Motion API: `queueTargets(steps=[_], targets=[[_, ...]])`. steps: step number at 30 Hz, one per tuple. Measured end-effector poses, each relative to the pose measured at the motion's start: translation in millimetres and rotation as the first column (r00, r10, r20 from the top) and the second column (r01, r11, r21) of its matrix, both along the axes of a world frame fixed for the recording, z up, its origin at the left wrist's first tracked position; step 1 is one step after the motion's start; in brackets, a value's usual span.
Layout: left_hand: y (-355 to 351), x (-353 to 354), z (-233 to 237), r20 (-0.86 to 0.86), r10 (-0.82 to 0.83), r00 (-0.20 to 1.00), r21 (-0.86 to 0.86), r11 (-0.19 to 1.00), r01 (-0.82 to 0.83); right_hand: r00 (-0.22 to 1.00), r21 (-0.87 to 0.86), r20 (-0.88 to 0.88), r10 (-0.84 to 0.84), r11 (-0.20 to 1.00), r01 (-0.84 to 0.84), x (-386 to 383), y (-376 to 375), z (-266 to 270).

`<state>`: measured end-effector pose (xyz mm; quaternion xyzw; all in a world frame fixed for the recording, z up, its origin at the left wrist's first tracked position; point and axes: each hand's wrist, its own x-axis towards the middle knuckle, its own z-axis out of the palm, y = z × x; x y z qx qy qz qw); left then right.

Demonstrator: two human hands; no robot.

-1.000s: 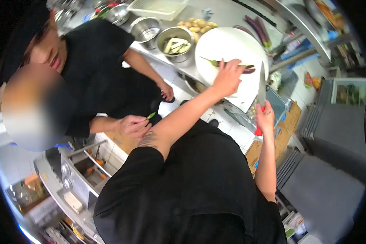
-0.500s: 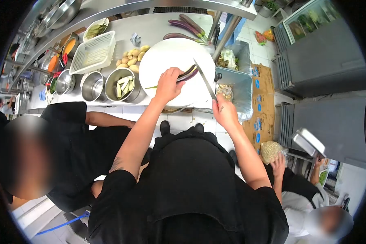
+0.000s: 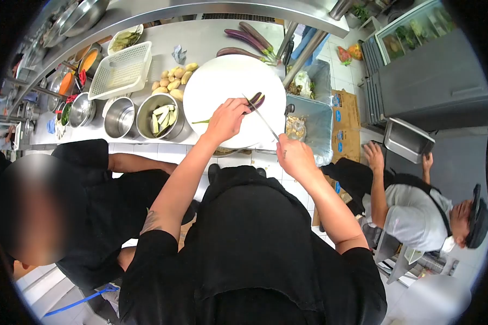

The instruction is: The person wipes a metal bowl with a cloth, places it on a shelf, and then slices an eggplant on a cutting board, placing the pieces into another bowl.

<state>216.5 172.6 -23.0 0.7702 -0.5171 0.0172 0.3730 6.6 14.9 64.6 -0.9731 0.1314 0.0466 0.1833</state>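
On a round white cutting board point(image 3: 214, 78), my left hand point(image 3: 226, 120) is closed over a dark purple eggplant point(image 3: 258, 101), pressing it down. The eggplant's far end shows beyond my fingers, and a thin green piece point(image 3: 200, 122) lies by my wrist. My right hand point(image 3: 296, 157) grips the handle of a knife point(image 3: 265, 122). Its blade slants up and left across the eggplant, close to my left fingertips. Left of the board stands a steel pot point(image 3: 145, 129) with pale cut pieces point(image 3: 164, 118) inside.
Whole eggplants point(image 3: 244, 37) lie behind the board, and potatoes point(image 3: 173, 81) beside a white basket point(image 3: 122, 70). Lined bins point(image 3: 320, 122) stand right of the counter. One person in black point(image 3: 92, 206) is close at left; another point(image 3: 412, 200) at right holds a steel pan point(image 3: 409, 140).
The knife has moved left from beside the eggplant onto it, and my right hand has shifted with it. The person at right has moved forward, lowering the metal pan into fuller view.
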Motion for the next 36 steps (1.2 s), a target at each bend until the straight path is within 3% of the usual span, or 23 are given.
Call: queueTargets(steps=[6,9,12,15,17,19,20,22,24,33,36], targets=[[-0.9,1.8,0.6,-0.007,-0.002,1.000,0.003,1.000,0.002,0.980,-0.012,-0.196,-0.019,1.000,0.017,16.7,0.9,13.4],[-0.6,3.6,-1.7,-0.021,-0.004,1.000,0.000,1.000,0.004,0.977,0.028,-0.210,-0.043,0.998,0.050,35.3,-2.4,-7.8],[0.5,4.2,0.6,-0.058,-0.009,0.998,-0.017,1.000,0.008,0.987,0.071,-0.149,-0.052,0.996,0.063,52.3,-8.2,-49.2],[17.3,12.2,9.8,-0.044,0.009,0.999,-0.068,0.998,-0.012,0.979,0.184,-0.175,-0.100,0.974,0.133,50.5,-20.0,-40.0],[33.3,18.8,15.4,-0.042,0.017,0.999,-0.025,1.000,-0.018,0.984,0.155,-0.146,-0.100,0.980,0.122,43.5,-21.1,-30.4],[42.8,18.9,13.5,-0.040,0.025,0.999,0.015,1.000,-0.024,0.994,0.148,0.035,-0.104,0.984,0.097,30.3,-15.7,-27.0],[46.0,17.6,9.0,-0.062,0.002,0.998,0.050,0.999,0.001,0.996,0.127,0.039,-0.076,0.989,0.070,25.1,-9.4,-21.9],[46.3,15.1,2.1,-0.081,-0.025,0.996,0.085,0.996,0.032,0.999,0.109,0.019,-0.046,0.993,0.043,18.4,3.3,-23.8],[41.9,10.5,-1.6,-0.053,0.001,0.999,0.000,1.000,-0.001,1.000,0.096,-0.007,-0.003,0.995,0.003,14.4,16.2,-19.2],[39.0,4.5,-7.4,-0.052,0.038,0.998,-0.064,0.997,-0.041,0.989,0.045,-0.130,0.065,0.997,-0.060,20.8,30.4,2.9],[39.5,5.3,-9.4,-0.065,0.037,0.997,-0.056,0.998,-0.040,0.990,0.041,-0.136,0.044,0.998,-0.039,38.8,31.5,-22.0]])
